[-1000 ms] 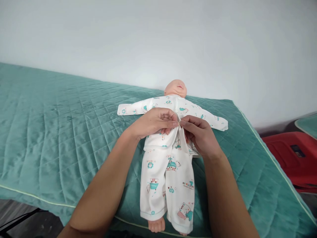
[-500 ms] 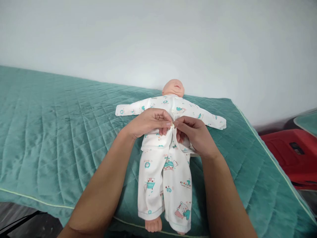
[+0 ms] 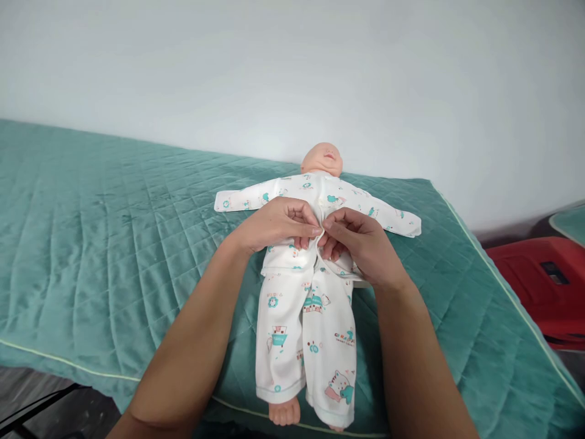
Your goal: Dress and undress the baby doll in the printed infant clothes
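Observation:
A baby doll (image 3: 322, 159) lies on its back, arms spread, dressed in a white printed top (image 3: 299, 189) and matching pants (image 3: 281, 329). Both my hands meet at the front opening of the top, over the belly. My left hand (image 3: 292, 224) pinches one edge of the top between thumb and fingers. Opposite it, my right hand (image 3: 354, 238) pinches the other edge, the fingertips nearly touching those of the left. Any fastener between the fingertips is too small to make out. One bare foot (image 3: 284, 412) sticks out of a pant leg.
A green quilted cover (image 3: 114, 244) with pale piping lies under the doll. Behind it rises a plain wall (image 3: 274, 73). At the right, beyond the cover's edge, stands a red plastic object (image 3: 539, 286). Dark thin bars (image 3: 41, 405) show at the lower left.
Both hands stay at the top's front edges. My right hand's fingers have shifted slightly and lifted a little. The view has moved very slightly.

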`<action>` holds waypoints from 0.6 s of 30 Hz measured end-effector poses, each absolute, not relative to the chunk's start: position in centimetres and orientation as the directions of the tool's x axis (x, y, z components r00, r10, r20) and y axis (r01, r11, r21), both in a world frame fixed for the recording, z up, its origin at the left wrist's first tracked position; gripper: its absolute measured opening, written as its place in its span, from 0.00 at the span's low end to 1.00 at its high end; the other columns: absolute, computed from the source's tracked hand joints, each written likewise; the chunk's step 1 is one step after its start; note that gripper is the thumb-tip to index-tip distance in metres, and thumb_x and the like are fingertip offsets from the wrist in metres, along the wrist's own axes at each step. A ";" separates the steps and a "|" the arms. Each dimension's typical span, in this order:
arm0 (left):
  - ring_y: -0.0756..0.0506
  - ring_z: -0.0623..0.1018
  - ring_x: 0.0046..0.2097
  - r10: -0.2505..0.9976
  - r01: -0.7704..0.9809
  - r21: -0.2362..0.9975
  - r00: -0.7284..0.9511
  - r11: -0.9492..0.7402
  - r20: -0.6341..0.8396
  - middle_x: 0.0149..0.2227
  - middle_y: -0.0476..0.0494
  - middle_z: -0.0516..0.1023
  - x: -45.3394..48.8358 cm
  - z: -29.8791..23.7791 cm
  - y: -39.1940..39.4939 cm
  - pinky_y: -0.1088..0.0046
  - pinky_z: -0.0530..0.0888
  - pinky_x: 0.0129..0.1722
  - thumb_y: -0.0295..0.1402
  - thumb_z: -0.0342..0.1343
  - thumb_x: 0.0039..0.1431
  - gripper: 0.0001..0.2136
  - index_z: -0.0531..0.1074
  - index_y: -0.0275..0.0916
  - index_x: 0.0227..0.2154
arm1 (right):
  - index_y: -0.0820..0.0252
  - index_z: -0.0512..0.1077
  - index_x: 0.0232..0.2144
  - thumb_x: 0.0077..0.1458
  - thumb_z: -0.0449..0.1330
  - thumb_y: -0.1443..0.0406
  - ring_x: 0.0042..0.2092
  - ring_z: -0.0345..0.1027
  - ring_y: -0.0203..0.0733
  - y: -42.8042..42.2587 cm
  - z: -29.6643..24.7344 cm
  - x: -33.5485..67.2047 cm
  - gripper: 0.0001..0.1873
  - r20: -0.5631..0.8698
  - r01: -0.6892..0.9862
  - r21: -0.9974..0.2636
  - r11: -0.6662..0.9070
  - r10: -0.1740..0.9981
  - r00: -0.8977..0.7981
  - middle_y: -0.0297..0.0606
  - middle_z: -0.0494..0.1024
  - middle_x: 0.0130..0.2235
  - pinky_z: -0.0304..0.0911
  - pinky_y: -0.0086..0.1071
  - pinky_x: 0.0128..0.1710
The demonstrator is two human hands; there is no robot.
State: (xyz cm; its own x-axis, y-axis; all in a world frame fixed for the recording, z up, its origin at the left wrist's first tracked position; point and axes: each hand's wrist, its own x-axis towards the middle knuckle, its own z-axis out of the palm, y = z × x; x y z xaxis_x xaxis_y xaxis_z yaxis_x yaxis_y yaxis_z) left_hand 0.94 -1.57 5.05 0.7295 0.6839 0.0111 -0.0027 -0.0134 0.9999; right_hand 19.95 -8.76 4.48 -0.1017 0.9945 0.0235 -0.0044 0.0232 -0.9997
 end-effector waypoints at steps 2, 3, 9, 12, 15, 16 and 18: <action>0.52 0.77 0.27 0.685 0.014 1.000 0.728 -0.013 -0.002 0.24 0.48 0.77 0.9 5.0 -1.5 0.77 0.74 0.28 0.31 0.67 0.55 0.07 0.76 0.34 0.29 | 0.57 0.73 0.31 0.60 0.66 0.57 0.26 0.74 0.34 -8.7 4.3 20.0 0.11 0.031 -0.019 -0.999 0.029 0.994 -0.109 0.33 0.81 0.28 0.67 0.26 0.25; 0.52 0.77 0.27 0.683 0.020 1.000 0.730 -0.013 -0.006 0.24 0.48 0.78 0.9 5.0 -1.5 0.77 0.74 0.28 0.31 0.66 0.56 0.06 0.76 0.34 0.29 | 0.57 0.73 0.32 0.60 0.66 0.57 0.26 0.74 0.34 -8.7 4.3 20.0 0.11 0.031 -0.022 -0.999 0.029 0.993 -0.112 0.33 0.81 0.28 0.67 0.25 0.25; 0.52 0.78 0.28 0.668 0.032 0.998 0.744 -0.046 0.007 0.25 0.48 0.79 0.7 4.9 -1.3 0.77 0.76 0.30 0.33 0.66 0.56 0.07 0.78 0.34 0.30 | 0.57 0.72 0.33 0.60 0.65 0.58 0.27 0.77 0.36 -8.7 4.2 20.0 0.10 0.010 -0.023 -1.000 0.008 0.994 -0.106 0.35 0.82 0.29 0.67 0.25 0.24; 0.52 0.78 0.29 0.673 0.059 0.996 0.740 -0.066 0.001 0.26 0.48 0.79 0.7 5.0 -1.4 0.78 0.76 0.30 0.33 0.65 0.56 0.07 0.79 0.34 0.31 | 0.57 0.71 0.33 0.61 0.64 0.58 0.28 0.78 0.37 -8.7 4.2 20.0 0.10 0.003 -0.012 -1.000 0.002 0.995 -0.102 0.36 0.83 0.28 0.67 0.25 0.24; 0.52 0.78 0.29 0.685 0.097 0.992 0.728 -0.076 -0.018 0.26 0.48 0.79 0.7 5.4 -1.7 0.78 0.77 0.31 0.32 0.65 0.56 0.05 0.78 0.35 0.31 | 0.57 0.71 0.33 0.61 0.64 0.59 0.28 0.79 0.38 -8.7 4.2 20.0 0.09 -0.003 0.001 -1.000 -0.003 0.995 -0.096 0.36 0.83 0.28 0.67 0.25 0.24; 0.52 0.78 0.29 0.689 0.113 0.991 0.724 -0.078 -0.028 0.27 0.48 0.79 0.7 5.6 -1.8 0.78 0.77 0.31 0.31 0.64 0.56 0.04 0.78 0.35 0.31 | 0.57 0.71 0.33 0.61 0.64 0.59 0.29 0.79 0.38 -8.7 4.2 20.0 0.09 -0.004 0.004 -1.000 -0.004 0.996 -0.094 0.36 0.83 0.29 0.67 0.25 0.24; 0.52 0.78 0.28 0.696 0.148 0.986 0.717 -0.082 -0.050 0.27 0.48 0.79 0.7 5.9 -2.0 0.78 0.77 0.30 0.29 0.63 0.56 0.03 0.78 0.35 0.32 | 0.57 0.71 0.33 0.60 0.64 0.59 0.29 0.79 0.38 -8.7 4.2 20.0 0.09 -0.006 0.007 -1.000 -0.006 0.996 -0.087 0.36 0.83 0.29 0.67 0.24 0.23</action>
